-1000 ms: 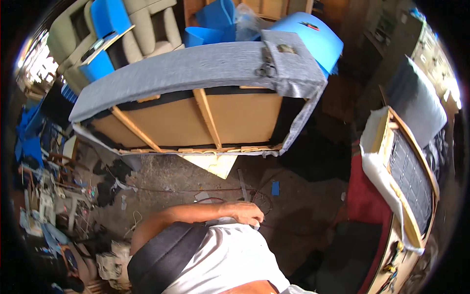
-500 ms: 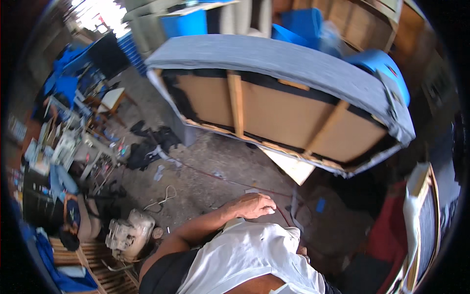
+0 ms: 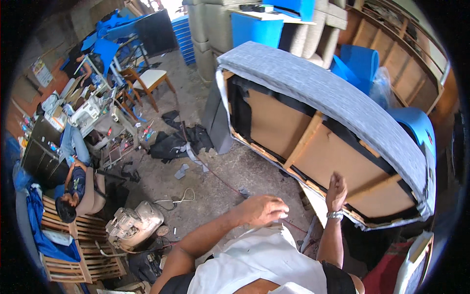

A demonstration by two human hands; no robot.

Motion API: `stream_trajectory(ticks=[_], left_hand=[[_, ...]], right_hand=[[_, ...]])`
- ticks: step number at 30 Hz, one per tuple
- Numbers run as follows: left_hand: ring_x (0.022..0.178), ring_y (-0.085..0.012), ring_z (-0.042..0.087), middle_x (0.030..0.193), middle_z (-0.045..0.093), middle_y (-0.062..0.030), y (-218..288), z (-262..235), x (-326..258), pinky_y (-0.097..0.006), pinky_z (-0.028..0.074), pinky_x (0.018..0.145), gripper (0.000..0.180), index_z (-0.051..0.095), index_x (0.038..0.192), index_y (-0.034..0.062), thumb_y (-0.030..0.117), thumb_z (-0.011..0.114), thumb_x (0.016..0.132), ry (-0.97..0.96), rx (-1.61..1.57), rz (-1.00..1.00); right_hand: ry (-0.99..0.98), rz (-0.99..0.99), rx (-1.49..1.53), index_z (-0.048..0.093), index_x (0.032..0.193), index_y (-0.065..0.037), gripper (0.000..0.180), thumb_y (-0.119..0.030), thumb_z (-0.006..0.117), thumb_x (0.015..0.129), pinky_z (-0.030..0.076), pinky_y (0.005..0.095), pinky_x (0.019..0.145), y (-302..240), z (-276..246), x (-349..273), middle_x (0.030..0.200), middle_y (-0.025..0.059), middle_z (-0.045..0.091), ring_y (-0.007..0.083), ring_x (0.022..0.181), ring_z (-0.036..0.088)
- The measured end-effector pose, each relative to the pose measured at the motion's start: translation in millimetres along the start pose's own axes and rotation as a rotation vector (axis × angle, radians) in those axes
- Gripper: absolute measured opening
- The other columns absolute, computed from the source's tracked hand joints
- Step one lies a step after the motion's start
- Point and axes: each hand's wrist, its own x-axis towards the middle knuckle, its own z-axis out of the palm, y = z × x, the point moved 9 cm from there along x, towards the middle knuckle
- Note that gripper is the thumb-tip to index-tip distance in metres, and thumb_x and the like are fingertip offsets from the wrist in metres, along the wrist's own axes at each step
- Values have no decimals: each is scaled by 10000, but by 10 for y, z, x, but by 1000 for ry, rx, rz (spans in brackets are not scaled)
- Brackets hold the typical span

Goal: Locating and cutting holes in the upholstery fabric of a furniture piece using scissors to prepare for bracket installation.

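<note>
A large grey fabric-covered furniture frame (image 3: 323, 76) stands tilted ahead of me, its underside turned my way. Brown board (image 3: 338, 157), wooden crossbars (image 3: 304, 139) and black cloth edging show inside it. My right hand (image 3: 336, 192), a metal-banded watch (image 3: 335, 214) on its wrist, is raised before the frame's lower edge with fingers stretched upward; whether it touches the wood I cannot tell. In front of my white shirt (image 3: 249, 255), my left hand (image 3: 262, 210) is closed with curled fingers. A small white spot shows at its fingertips, too small to name.
A dusty compressor-like machine (image 3: 134, 225) sits at left by a slatted wooden piece (image 3: 81, 250). A seated person (image 3: 76, 188) is near a sewing machine (image 3: 87, 111). A wooden chair (image 3: 149, 81), black cloth scraps (image 3: 181, 142) and a hose (image 3: 210, 169) lie beyond. Blue chairs (image 3: 360, 66) stand behind the frame.
My right hand has come up from beside my body to the frame's lower edge. My left hand stays curled before my shirt. The view has swung, shifting the surroundings rightward.
</note>
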Motion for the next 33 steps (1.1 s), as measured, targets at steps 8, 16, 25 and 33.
stream_trajectory(ticks=[8,16,25,33], left_hand=[[1150,-395,716,1218,757,-218,-3618,-896,-1729,-472,561,981,360,760,1166,12,310,675,982,414,198,-920],[1132,-403,729,1213,755,-239,-3436,109,-4906,-499,570,979,432,780,1115,42,438,714,958,5,56,-1613],[1098,-413,725,1162,757,-247,-5161,-752,-4701,-508,558,978,390,800,1053,72,407,630,949,-65,-124,-1482],[1013,-497,681,1019,729,-276,-6501,-5254,-1947,-554,540,859,320,728,944,23,319,606,959,402,467,-790]], right_hand=[[249,-600,-26,737,1220,-41,271,-14,733,949,528,431,1004,-2280,602,1464,1202,155,748,333,1149,689],[184,-660,-194,724,1323,-51,310,-35,687,1016,496,433,1116,-2951,1423,2442,1320,141,736,294,1292,663],[101,-312,-491,641,1425,-41,411,-220,669,1056,441,491,1169,-2635,2197,2801,1473,177,631,359,1397,564],[49,-56,-579,619,1421,-8,434,-236,654,1054,407,517,1188,-2410,2224,2834,1499,215,589,394,1425,514]])
